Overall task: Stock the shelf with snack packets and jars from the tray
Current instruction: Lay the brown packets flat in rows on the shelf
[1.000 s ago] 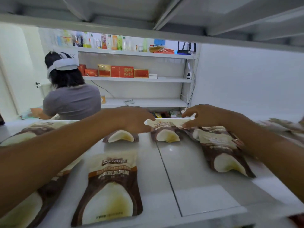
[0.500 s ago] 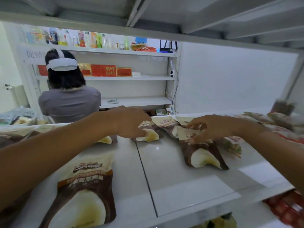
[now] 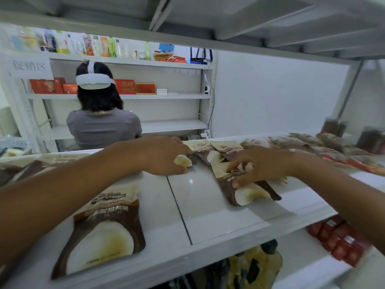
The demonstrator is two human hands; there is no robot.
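Your left hand [image 3: 164, 155] reaches to the back of the white shelf [image 3: 208, 213], with fingers and thumb curled round the pale end of a brown-and-cream packet [image 3: 183, 161] lying there. Your right hand [image 3: 262, 167] is apart from it, further right, fingers spread and pressing down on the upper half of a second packet [image 3: 248, 192]. That one lies flat at a slant, its cream end toward you. Just behind, between your hands, two more packets [image 3: 205, 150] of the same kind overlap at the shelf's back edge. The front packet [image 3: 104, 232] lies flat near the front edge, partly under your left forearm. Further right along the shelf there is a row of red-patterned packets [image 3: 333, 155], and two dark jars [image 3: 334, 127] stand beyond them at the far end. Across the aisle a person in a grey shirt [image 3: 104, 126] stands with their back to you, facing other shelves
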